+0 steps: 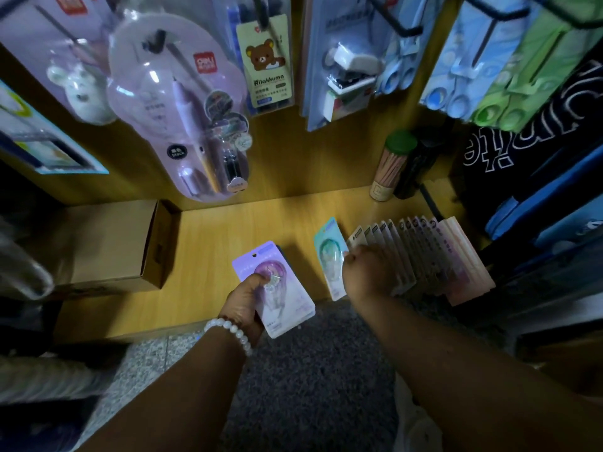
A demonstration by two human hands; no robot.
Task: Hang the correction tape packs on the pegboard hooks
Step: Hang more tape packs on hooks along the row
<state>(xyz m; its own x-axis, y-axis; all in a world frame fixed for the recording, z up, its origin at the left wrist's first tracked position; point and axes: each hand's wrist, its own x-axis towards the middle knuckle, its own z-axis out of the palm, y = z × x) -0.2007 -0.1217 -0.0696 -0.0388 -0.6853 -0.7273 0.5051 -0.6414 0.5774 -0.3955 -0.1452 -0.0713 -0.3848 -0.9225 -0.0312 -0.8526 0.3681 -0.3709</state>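
My left hand [245, 300] grips a small stack of purple correction tape packs [280, 298] over the front edge of the wooden shelf [228, 230], thumb on the clear blister. My right hand [370, 272] is closed on a teal correction tape pack [329, 252], tilted up at the left end of a fanned row of several more packs [434, 252] lying on the shelf. Black pegboard hooks [396, 19] stick out above, loaded with other stationery.
An open brown cardboard box [107, 243] sits at the shelf's left. A tube of pencils with a green lid [391, 164] stands at the back right. Hanging pen, eraser and scissor packs [182, 102] crowd the space above. Blue bags [538, 203] lie to the right.
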